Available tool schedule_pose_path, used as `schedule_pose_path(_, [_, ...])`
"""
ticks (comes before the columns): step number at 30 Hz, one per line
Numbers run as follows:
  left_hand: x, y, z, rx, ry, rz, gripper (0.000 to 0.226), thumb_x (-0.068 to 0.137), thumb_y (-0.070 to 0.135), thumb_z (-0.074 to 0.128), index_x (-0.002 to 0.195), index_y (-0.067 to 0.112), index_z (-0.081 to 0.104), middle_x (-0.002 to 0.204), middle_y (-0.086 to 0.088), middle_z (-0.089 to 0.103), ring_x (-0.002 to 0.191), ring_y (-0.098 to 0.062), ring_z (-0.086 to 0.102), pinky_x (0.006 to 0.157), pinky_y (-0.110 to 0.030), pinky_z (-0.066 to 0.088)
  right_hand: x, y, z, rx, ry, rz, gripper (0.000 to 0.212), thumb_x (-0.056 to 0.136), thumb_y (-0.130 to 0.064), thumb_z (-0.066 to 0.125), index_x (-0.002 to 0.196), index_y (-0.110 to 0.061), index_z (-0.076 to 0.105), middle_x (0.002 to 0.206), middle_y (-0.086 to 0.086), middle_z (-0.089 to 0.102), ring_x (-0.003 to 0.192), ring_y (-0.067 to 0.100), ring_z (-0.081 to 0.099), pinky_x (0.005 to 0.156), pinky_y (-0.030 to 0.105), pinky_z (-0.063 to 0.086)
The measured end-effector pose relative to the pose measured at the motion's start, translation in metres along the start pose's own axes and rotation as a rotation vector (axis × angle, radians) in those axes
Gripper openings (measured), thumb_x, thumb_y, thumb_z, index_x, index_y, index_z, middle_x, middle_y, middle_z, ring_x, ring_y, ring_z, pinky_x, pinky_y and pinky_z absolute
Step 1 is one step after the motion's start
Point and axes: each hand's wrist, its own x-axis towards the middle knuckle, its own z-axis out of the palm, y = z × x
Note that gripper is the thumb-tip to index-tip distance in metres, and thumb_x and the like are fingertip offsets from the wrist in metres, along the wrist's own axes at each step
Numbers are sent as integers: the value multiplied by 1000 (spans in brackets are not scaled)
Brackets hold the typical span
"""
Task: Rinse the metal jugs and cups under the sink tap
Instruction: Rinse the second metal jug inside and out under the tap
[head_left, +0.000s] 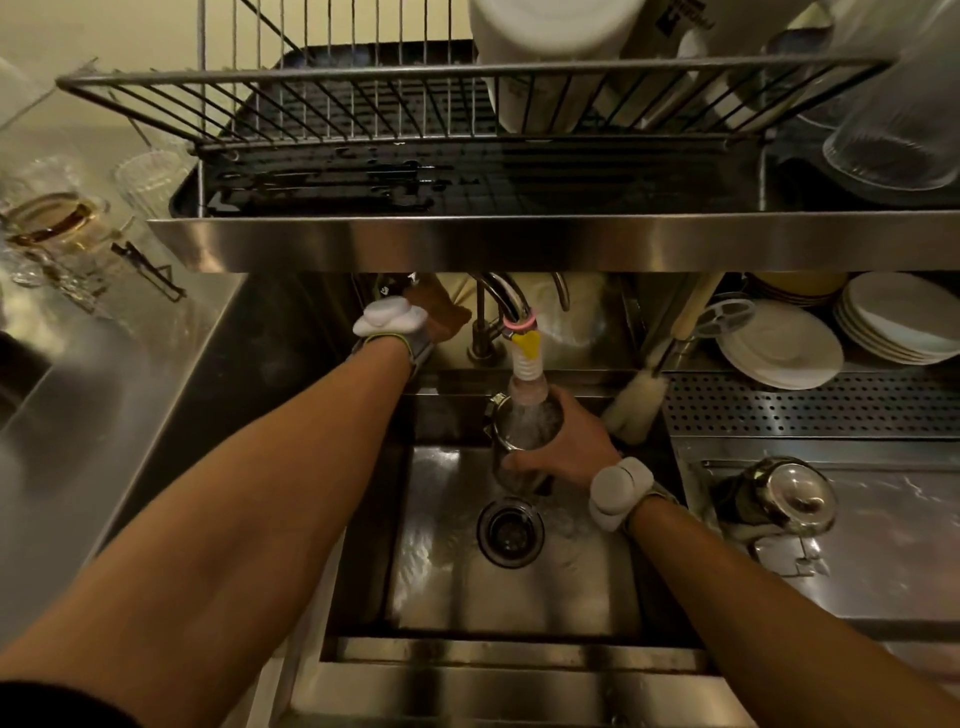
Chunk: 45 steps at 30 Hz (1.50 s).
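My right hand (569, 441) grips a metal jug (519, 431) and holds it tilted over the sink (519, 597), right under the tap nozzle (524, 358). Water runs from the nozzle into the jug's mouth and spills toward the drain (510, 530). My left hand (436, 314) reaches to the back of the sink, behind the tap, partly hidden under the steel shelf; what it touches I cannot make out. Both wrists carry white bands.
A steel shelf (519, 241) with a wire dish rack (415, 104) overhangs the sink's back. Stacked white plates (779, 353) and a bottle brush (634, 400) stand at the right. A glass-lidded pot (779, 499) sits on the right counter. Glasses (62, 218) crowd the left counter.
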Motion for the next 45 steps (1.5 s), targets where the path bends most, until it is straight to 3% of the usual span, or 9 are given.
schedule_pose_path(4, [1, 3, 0, 19, 51, 21, 44, 91, 26, 55, 124, -3, 55, 129, -23, 57, 120, -39, 53, 100, -42, 43, 2, 4, 4, -10, -2, 22, 101, 49, -34, 92, 134, -16, 40, 128, 2, 54, 116, 20, 54, 97, 30, 46])
schedule_pose_path(11, [-5, 3, 2, 33, 121, 26, 38, 90, 20, 54, 118, -5, 57, 122, -25, 59, 114, -41, 56, 93, -41, 45, 4, 9, 8, -38, 17, 45, 102, 47, -38, 91, 133, -15, 40, 127, 1, 54, 115, 20, 54, 97, 32, 46])
schedule_pose_path(19, [-7, -1, 7, 71, 144, 16, 46, 89, 20, 56, 128, -4, 45, 126, -25, 55, 116, -41, 53, 96, -44, 43, 5, 10, 8, -41, 23, 55, 102, 50, -37, 91, 134, -14, 37, 131, 3, 52, 119, 21, 52, 98, 29, 43])
schedule_pose_path(24, [-4, -4, 18, 62, 259, 57, 49, 85, 17, 57, 130, 4, 43, 124, -17, 59, 112, -34, 57, 89, -36, 45, 8, 11, 9, -22, 25, 63, 102, 50, -35, 91, 135, -14, 37, 133, 4, 52, 121, 21, 51, 96, 26, 40])
schedule_pose_path(36, [-1, -9, 19, 89, 228, 77, 65, 85, 15, 59, 141, 5, 27, 129, -16, 56, 116, -36, 56, 93, -37, 44, 8, 11, 8, -25, 31, 88, 105, 50, -36, 91, 136, -14, 36, 135, 5, 51, 123, 23, 49, 102, 32, 42])
schedule_pose_path(40, [-1, -10, 20, 98, 232, 81, 70, 85, 16, 60, 143, 6, 22, 130, -18, 55, 116, -37, 55, 94, -38, 44, 6, 10, 7, -19, 27, 90, 102, 52, -32, 91, 136, -14, 36, 134, 5, 51, 123, 22, 49, 99, 28, 40])
schedule_pose_path(45, [0, -13, 19, 86, 240, 99, 69, 84, 17, 62, 142, 6, 25, 124, -16, 58, 109, -36, 59, 89, -38, 46, 5, 11, 7, -45, 6, 115, 104, 52, -33, 91, 136, -14, 35, 133, 6, 52, 121, 23, 50, 97, 29, 43])
